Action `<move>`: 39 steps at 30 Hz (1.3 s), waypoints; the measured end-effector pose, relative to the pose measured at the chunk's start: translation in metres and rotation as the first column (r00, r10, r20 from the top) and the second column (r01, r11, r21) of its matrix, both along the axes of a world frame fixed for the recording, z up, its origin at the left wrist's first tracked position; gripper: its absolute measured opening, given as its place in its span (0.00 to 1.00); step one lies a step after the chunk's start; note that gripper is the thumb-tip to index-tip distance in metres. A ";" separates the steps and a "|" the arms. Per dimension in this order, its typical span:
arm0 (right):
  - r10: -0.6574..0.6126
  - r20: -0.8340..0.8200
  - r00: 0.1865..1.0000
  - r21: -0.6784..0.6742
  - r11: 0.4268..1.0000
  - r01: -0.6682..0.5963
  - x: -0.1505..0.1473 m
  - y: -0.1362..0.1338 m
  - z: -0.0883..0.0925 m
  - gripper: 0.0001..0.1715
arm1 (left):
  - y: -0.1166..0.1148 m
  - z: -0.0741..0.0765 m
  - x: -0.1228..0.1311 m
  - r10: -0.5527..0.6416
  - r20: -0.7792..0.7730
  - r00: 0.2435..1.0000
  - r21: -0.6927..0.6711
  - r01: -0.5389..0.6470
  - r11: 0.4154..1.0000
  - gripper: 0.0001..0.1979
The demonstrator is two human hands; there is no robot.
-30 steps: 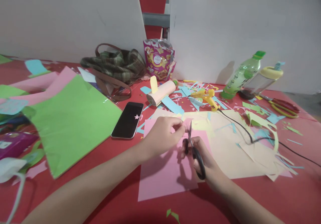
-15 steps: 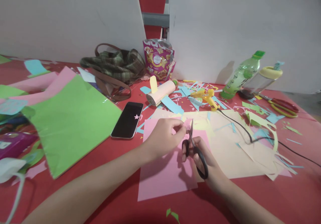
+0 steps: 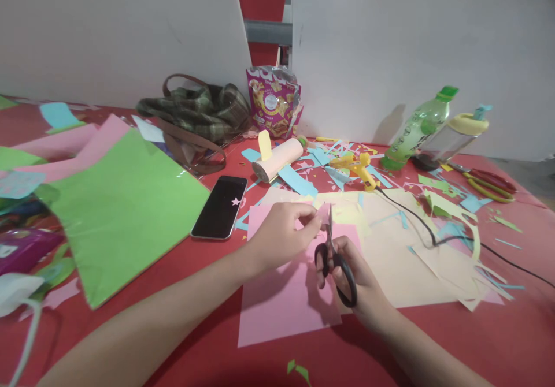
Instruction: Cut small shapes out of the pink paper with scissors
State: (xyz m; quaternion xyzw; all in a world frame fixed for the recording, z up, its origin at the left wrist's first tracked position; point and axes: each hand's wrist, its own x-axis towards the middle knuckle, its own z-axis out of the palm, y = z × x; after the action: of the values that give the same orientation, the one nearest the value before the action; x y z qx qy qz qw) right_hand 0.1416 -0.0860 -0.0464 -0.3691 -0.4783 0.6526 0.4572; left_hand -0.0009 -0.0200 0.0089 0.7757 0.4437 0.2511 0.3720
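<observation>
My left hand [image 3: 284,231] pinches a small piece of pink paper [image 3: 323,212] between thumb and forefinger. My right hand [image 3: 358,271] grips a pair of scissors [image 3: 333,254] with black handles, fingers through the loops. The blades point away from me, right beside the pink piece and seemingly touching its edge. Beneath both hands lies a larger pink sheet [image 3: 281,312], partly over a cream sheet [image 3: 390,265]. A black phone [image 3: 219,208] with a small pink star [image 3: 235,201] on its screen rests left of my left hand.
A paper-covered tube with wings [image 3: 277,162] lies beyond my hands. Close to it is a yellow glue gun [image 3: 358,167] with a black cord trailing right. A green bottle [image 3: 420,130], red-handled scissors [image 3: 488,185], a snack bag [image 3: 274,101] and a green sheet [image 3: 125,214] surround the work.
The scissors have turned slightly more upright, and their blades now look closer together. The pink piece shows more plainly between my left fingertips and the blades. My left hand has barely moved.
</observation>
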 end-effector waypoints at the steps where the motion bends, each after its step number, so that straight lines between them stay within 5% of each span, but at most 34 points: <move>1: 0.004 -0.012 1.000 0.000 1.000 -0.004 0.000 0.000 -0.001 0.15 | 0.000 0.001 0.000 -0.009 0.007 1.000 -0.011 0.010 1.000 0.15; 14: 0.067 -0.113 0.991 0.059 0.996 -0.061 0.000 -0.001 0.001 0.17 | 0.003 0.006 -0.004 -0.113 0.088 0.990 -0.102 0.121 0.987 0.11; 39: 0.082 -0.118 0.990 0.026 0.997 -0.079 0.001 -0.004 0.003 0.16 | 0.005 0.009 -0.007 -0.127 0.088 0.988 -0.103 0.136 0.985 0.12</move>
State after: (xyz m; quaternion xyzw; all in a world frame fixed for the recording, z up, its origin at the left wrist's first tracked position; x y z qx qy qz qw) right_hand 0.1428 -0.0898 -0.0432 -0.3051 -0.4717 0.6862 0.4621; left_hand -0.0078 -0.0150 0.0184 0.7711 0.3892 0.2328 0.4470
